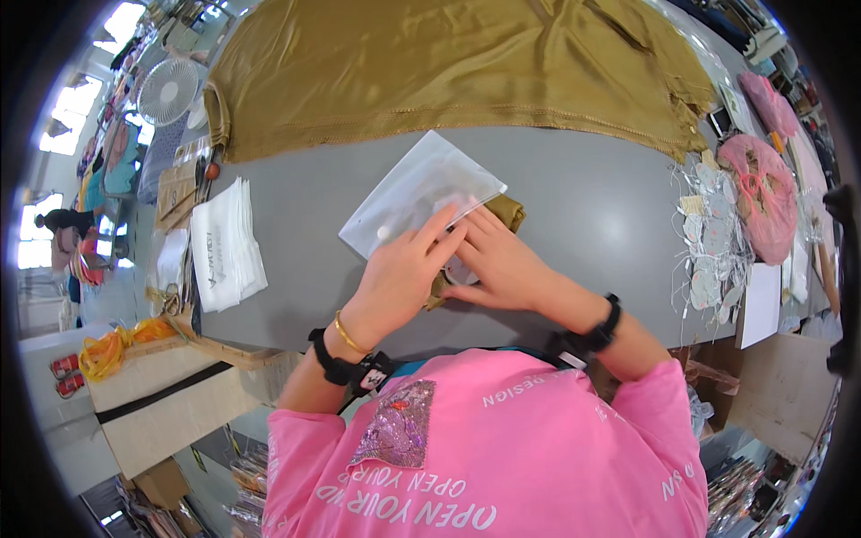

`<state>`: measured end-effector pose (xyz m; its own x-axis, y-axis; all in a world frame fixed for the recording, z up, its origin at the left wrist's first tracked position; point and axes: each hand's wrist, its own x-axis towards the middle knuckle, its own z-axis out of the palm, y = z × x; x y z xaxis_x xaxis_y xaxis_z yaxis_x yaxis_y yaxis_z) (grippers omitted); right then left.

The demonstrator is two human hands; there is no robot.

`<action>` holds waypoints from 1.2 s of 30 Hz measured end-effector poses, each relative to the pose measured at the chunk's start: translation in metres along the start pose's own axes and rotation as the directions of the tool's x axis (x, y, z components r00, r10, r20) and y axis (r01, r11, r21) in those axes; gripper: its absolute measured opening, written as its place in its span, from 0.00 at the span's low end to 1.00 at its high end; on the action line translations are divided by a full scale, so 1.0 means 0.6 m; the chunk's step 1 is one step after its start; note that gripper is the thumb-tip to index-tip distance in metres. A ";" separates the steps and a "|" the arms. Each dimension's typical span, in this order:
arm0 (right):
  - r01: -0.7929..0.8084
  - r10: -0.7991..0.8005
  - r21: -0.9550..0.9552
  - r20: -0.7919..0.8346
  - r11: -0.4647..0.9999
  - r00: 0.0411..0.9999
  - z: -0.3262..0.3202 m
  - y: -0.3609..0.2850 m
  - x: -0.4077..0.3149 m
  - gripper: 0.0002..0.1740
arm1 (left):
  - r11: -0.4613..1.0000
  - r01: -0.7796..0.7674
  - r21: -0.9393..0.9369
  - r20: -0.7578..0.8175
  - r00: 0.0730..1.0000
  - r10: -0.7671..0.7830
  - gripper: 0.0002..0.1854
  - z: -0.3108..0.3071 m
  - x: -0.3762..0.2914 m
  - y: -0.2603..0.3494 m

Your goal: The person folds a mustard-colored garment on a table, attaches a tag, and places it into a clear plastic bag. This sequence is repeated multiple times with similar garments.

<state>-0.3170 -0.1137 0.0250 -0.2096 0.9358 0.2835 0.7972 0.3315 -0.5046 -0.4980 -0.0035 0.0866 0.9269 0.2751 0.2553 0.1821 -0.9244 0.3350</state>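
A frosted plastic bag (424, 188) lies tilted under my left hand (403, 269), whose fingers hold its near edge. My right hand (498, 259) rests on a folded olive-gold satin cloth (508, 212), its fingertips at the bag's edge; the cloth is partly covered by the bag and both hands. A pale round tag (461, 270) shows between my hands on the cloth. Beyond them a large olive-gold satin garment (430, 74) is spread across the grey table (592, 188).
A stack of white printed bags (225, 249) lies at left, near scissors (171, 300). At right are many strung tags (706, 235) and a pink plastic bag (760, 195). A fan (168, 91) stands far left. Another person (70, 222) is in the background.
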 end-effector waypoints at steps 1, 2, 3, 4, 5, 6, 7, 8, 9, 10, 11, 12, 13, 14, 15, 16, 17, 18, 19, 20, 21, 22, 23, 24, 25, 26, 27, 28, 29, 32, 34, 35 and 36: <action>-0.008 0.007 0.028 0.035 1.000 0.999 -0.014 -0.002 -0.017 0.44 | 0.996 -0.043 -0.083 0.027 0.999 0.046 0.22 0.000 -0.012 0.002; 0.014 -0.016 0.034 0.060 0.999 0.998 -0.022 -0.004 -0.025 0.44 | 0.987 -0.059 -0.149 0.053 0.996 0.068 0.21 0.001 -0.028 0.010; 0.018 -0.021 0.045 0.063 0.999 0.998 -0.027 -0.005 -0.031 0.45 | 0.974 -0.073 -0.215 0.080 0.993 0.092 0.20 0.008 -0.042 0.021; 0.036 -0.004 -0.192 0.163 0.981 0.987 -0.025 -0.005 -0.028 0.42 | 0.937 -0.124 -0.325 0.162 0.970 0.184 0.19 0.020 -0.050 0.032; 0.090 -0.065 -0.226 0.115 0.970 0.991 -0.022 -0.005 -0.022 0.41 | 0.885 -0.159 -0.437 0.267 0.917 0.296 0.18 0.034 -0.058 0.043; 0.105 -0.073 -0.292 0.120 0.951 0.990 -0.015 -0.004 -0.011 0.40 | 0.804 -0.299 -0.514 0.212 0.864 0.457 0.16 0.052 -0.055 0.047; 0.141 -0.110 -0.360 0.106 0.922 0.988 -0.012 -0.005 -0.003 0.39 | 0.800 -0.313 -0.512 0.163 0.879 0.449 0.15 0.064 -0.058 0.050; 0.160 -0.138 -0.350 0.087 0.923 0.987 -0.011 -0.004 0.001 0.37 | 0.798 -0.323 -0.509 0.157 0.877 0.455 0.13 0.073 -0.063 0.051; 0.171 -0.143 -0.301 0.110 0.938 0.984 -0.010 -0.007 0.005 0.36 | 0.813 -0.297 -0.500 0.192 0.878 0.439 0.11 0.078 -0.067 0.049; 0.206 -0.180 -0.254 0.125 0.945 0.976 -0.013 -0.008 0.003 0.34 | 0.832 -0.319 -0.454 0.159 0.890 0.428 0.11 0.078 -0.075 0.046; 0.228 -0.206 -0.217 0.120 0.949 0.971 -0.016 -0.011 -0.001 0.33 | 0.851 -0.297 -0.433 0.203 0.888 0.414 0.10 0.076 -0.082 0.040; 0.180 -0.179 -0.105 0.023 0.978 0.984 -0.018 -0.015 -0.008 0.29 | 0.877 -0.242 -0.414 0.272 0.887 0.373 0.10 0.070 -0.093 0.036; 0.190 -0.182 -0.136 0.070 0.972 0.981 -0.019 -0.019 -0.014 0.27 | 0.894 -0.201 -0.401 0.340 0.873 0.349 0.10 0.065 -0.103 0.032; 0.194 -0.187 -0.152 0.056 0.969 0.981 -0.017 -0.023 -0.018 0.26 | 0.905 -0.186 -0.383 0.326 0.889 0.321 0.10 0.062 -0.109 0.028; 0.208 -0.201 -0.163 0.063 0.964 0.978 -0.016 -0.025 -0.021 0.25 | 0.910 -0.186 -0.371 0.316 0.896 0.313 0.10 0.059 -0.115 0.025; 0.171 -0.165 -0.137 0.051 0.976 0.985 -0.013 -0.025 -0.022 0.25 | 0.909 -0.200 -0.367 0.307 0.896 0.321 0.09 0.059 -0.119 0.023; 0.149 -0.143 -0.108 0.062 0.983 0.988 -0.009 -0.024 -0.020 0.24 | 0.905 -0.227 -0.359 0.270 0.903 0.333 0.11 0.060 -0.122 0.023; 0.107 -0.099 -0.068 0.117 0.992 0.988 -0.007 -0.021 -0.017 0.24 | 0.895 -0.266 -0.358 0.234 0.903 0.362 0.13 0.063 -0.123 0.023; 0.128 -0.123 -0.142 0.043 0.982 0.991 -0.006 -0.018 -0.015 0.24 | 0.893 -0.281 -0.352 0.215 0.904 0.369 0.15 0.067 -0.122 0.023; 0.127 -0.126 -0.206 0.014 0.970 0.992 -0.006 -0.013 -0.012 0.24 | 0.887 -0.295 -0.354 0.207 0.901 0.382 0.14 0.070 -0.123 0.024; 0.107 -0.125 -0.271 -0.050 0.957 0.991 -0.008 -0.009 -0.012 0.23 | 0.890 -0.287 -0.353 0.213 0.902 0.375 0.14 0.074 -0.123 0.025; 0.137 -0.132 -0.398 0.041 0.907 0.990 -0.010 -0.005 -0.012 0.24 | 0.887 -0.289 -0.362 0.201 0.904 0.377 0.14 0.076 -0.125 0.026; 0.147 -0.144 -0.370 0.036 0.917 0.989 -0.014 -0.003 -0.017 0.24 | 0.895 -0.290 -0.338 0.205 0.906 0.370 0.13 0.077 -0.127 0.025; 0.140 -0.139 -0.348 0.026 0.927 0.990 -0.017 -0.003 -0.020 0.24 | 0.900 -0.296 -0.320 0.193 0.909 0.368 0.12 0.076 -0.130 0.026; 0.161 -0.169 -0.319 0.002 0.934 0.986 -0.021 -0.003 -0.025 0.24 | 0.907 -0.300 -0.297 0.181 0.914 0.362 0.11 0.074 -0.135 0.025; 0.176 -0.180 -0.313 0.016 0.933 0.984 -0.022 -0.004 -0.028 0.23 | 0.912 -0.283 -0.298 0.196 0.917 0.348 0.11 0.071 -0.139 0.025; 0.212 -0.218 -0.300 0.013 0.930 0.976 -0.022 -0.004 -0.028 0.23 | 0.917 -0.264 -0.300 0.213 0.918 0.334 0.11 0.068 -0.142 0.025; 0.250 -0.265 -0.296 -0.012 0.922 0.964 -0.022 -0.003 -0.026 0.23 | 0.920 -0.245 -0.306 0.232 0.918 0.321 0.11 0.067 -0.144 0.024; 0.229 -0.223 -0.305 0.054 0.924 0.973 -0.019 -0.001 -0.021 0.22 | 0.911 -0.249 -0.329 0.245 0.909 0.337 0.13 0.065 -0.144 0.023; 0.211 -0.154 -0.384 0.174 0.899 0.973 -0.008 0.017 0.010 0.23 | 0.891 -0.252 -0.379 0.255 0.897 0.362 0.21 0.073 -0.133 0.020; 0.182 -0.137 -0.337 0.155 0.924 0.978 -0.002 0.027 0.022 0.23 | 0.891 -0.260 -0.372 0.240 0.900 0.363 0.29 0.084 -0.117 0.020; 0.166 -0.122 -0.319 0.155 0.933 0.980 0.002 0.028 0.023 0.24 | 0.925 -0.230 -0.302 0.248 0.918 0.309 0.32 0.090 -0.109 0.021; 0.140 -0.117 -0.278 0.097 0.950 0.988 0.007 0.027 0.021 0.23 | 0.952 -0.196 -0.234 0.250 0.934 0.253 0.34 0.097 -0.101 0.023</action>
<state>-0.3092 -0.0961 0.0166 -0.3556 0.8976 0.2605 0.8856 0.4127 -0.2130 -0.5324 -0.0479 0.0231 0.9944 -0.0432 0.0965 -0.0847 -0.8724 0.4814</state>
